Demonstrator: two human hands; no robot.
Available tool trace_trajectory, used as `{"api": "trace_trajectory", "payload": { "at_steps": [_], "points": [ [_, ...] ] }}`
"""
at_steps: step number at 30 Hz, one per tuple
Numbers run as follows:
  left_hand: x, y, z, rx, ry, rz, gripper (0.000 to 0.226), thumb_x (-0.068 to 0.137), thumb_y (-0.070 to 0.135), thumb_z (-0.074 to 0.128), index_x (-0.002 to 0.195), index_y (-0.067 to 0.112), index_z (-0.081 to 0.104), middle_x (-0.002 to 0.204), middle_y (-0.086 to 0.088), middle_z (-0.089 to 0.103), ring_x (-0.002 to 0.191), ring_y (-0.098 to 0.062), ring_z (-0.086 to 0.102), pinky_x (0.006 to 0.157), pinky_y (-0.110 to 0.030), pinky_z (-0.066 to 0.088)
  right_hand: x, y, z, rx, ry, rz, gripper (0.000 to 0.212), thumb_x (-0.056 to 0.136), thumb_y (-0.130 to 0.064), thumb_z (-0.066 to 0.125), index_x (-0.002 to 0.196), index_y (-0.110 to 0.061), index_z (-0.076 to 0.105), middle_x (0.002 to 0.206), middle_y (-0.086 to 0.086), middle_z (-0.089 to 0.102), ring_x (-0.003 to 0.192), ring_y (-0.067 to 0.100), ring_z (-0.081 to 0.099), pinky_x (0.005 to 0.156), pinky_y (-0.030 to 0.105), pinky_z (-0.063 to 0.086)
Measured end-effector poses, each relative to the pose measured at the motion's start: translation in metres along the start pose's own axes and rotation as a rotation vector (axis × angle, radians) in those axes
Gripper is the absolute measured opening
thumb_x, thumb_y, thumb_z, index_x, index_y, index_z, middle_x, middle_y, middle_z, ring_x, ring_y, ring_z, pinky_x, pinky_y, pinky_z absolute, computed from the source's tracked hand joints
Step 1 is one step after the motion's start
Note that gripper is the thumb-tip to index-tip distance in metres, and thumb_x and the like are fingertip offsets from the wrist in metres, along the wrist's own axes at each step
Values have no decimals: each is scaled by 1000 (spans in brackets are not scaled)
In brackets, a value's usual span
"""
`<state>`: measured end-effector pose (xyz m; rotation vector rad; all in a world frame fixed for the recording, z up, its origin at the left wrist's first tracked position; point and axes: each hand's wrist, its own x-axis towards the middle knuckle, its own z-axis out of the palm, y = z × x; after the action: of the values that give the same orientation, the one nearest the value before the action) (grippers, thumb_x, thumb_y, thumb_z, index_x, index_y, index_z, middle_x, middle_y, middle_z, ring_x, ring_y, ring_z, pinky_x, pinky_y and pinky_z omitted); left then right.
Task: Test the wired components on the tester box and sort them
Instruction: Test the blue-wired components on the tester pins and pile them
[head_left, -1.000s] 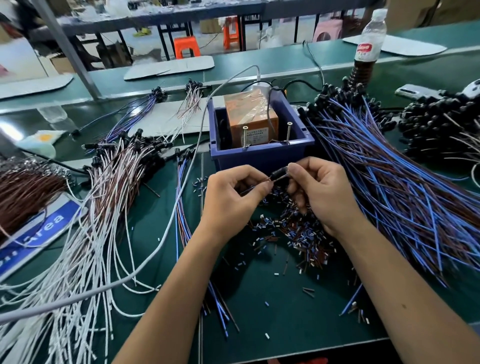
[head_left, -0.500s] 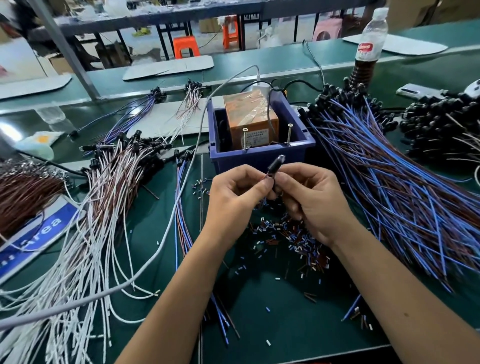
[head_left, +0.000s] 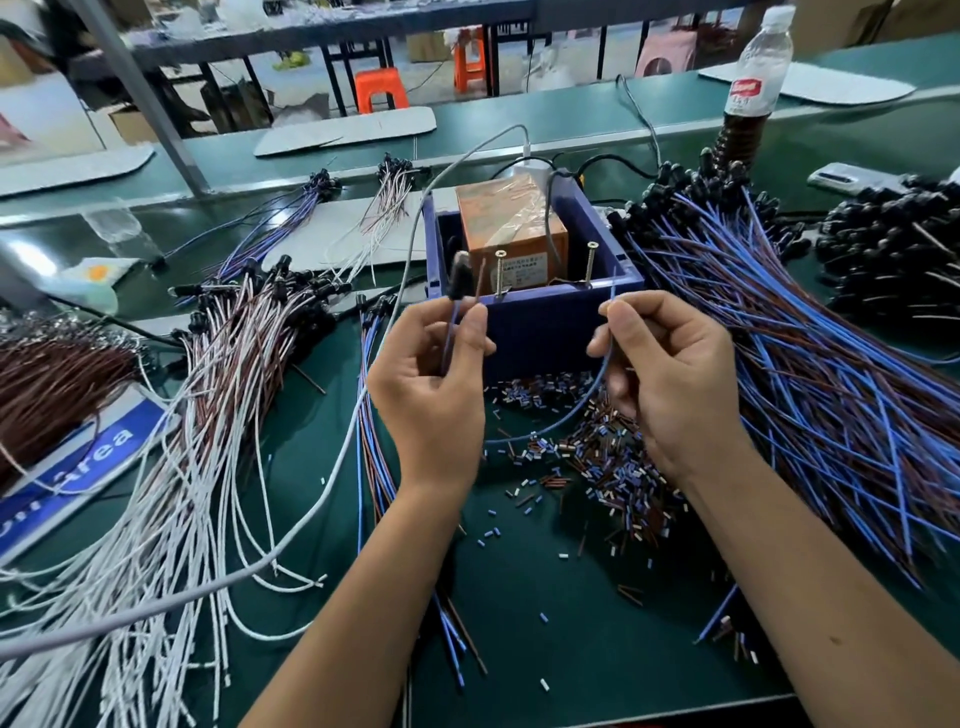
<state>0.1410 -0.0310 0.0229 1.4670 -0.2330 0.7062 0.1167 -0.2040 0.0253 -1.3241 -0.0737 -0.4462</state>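
A green tabletop (head_left: 519, 613) fills the frame. At centre, the left hand (head_left: 431, 384) pinches a black-capped part (head_left: 460, 280) with its brown wire, while the right hand (head_left: 660, 364) pinches the end of its blue wire (head_left: 582, 405), which loops between both grips. Just behind stands a blue box (head_left: 540, 317) with two upright screws. Wire bundles (head_left: 805, 364) spread at right, white wires (head_left: 156, 519) at lower left, cut bits (head_left: 608, 467) between. A bottle (head_left: 748, 98) stands upper right; orange stools (head_left: 376, 88) sit beyond.
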Motion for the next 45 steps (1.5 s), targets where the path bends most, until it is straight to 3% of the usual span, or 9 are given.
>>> {"api": "trace_trajectory", "payload": {
  "at_steps": [3,6,9,13,21,28,35,43,45],
  "points": [
    [3,-3,-1,30,67,-22,5,94,15,75,96,11,73,68,1,69,65,-16,66,67,-28,54,-1,3,-1,-295,160,-210,12,103,-18,66,93,-14,71,74,1,73,49,13,56,47,25,45],
    [3,-4,-1,52,67,-33,5,95,15,75,91,12,75,69,2,70,65,-12,64,67,-25,51,-2,4,2,-496,256,-361,10,102,-18,67,95,-15,72,75,-8,72,67,11,70,63,20,52],
    [2,-4,0,60,36,-25,8,95,13,74,88,10,76,67,0,69,64,-10,63,66,-21,49,0,5,8,-572,259,-419,12,102,-18,66,92,-16,74,73,-10,70,66,10,69,61,20,52],
    [2,-2,2,53,14,-33,10,96,11,73,86,11,75,67,-2,69,63,-9,62,66,-19,50,3,6,13,-585,276,-410,15,101,-18,67,88,-14,74,70,-9,69,63,10,67,59,28,55],
    [1,0,2,29,-11,-35,16,96,10,72,82,17,72,65,2,67,61,-3,59,65,-16,47,4,5,14,-595,263,-407,17,101,-19,66,88,-12,75,71,-9,70,65,11,69,61,28,57],
    [-1,1,1,32,-9,-44,22,97,12,69,75,14,68,61,11,59,58,-1,53,61,-14,43,5,5,13,-622,260,-427,16,101,-17,67,91,-9,76,71,-10,70,64,6,68,61,13,47],
    [-1,3,1,30,0,-52,21,97,14,70,77,18,69,61,9,61,58,-2,54,60,-14,44,4,5,14,-630,254,-418,14,101,-18,67,92,-11,76,72,-11,71,65,6,69,61,17,51],
    [-5,21,3,44,101,26,16,97,16,68,83,24,69,63,0,61,56,-13,54,52,-27,42,0,1,7,-553,300,-357,16,102,-19,65,88,-17,72,71,-8,71,64,12,68,61,18,50],
    [-7,32,12,30,73,52,15,97,14,68,83,21,69,62,0,61,54,-10,53,50,-24,40,-1,-2,1,-533,320,-337,15,102,-19,65,88,-18,71,71,-8,71,64,12,68,61,21,52]
  ]
}}
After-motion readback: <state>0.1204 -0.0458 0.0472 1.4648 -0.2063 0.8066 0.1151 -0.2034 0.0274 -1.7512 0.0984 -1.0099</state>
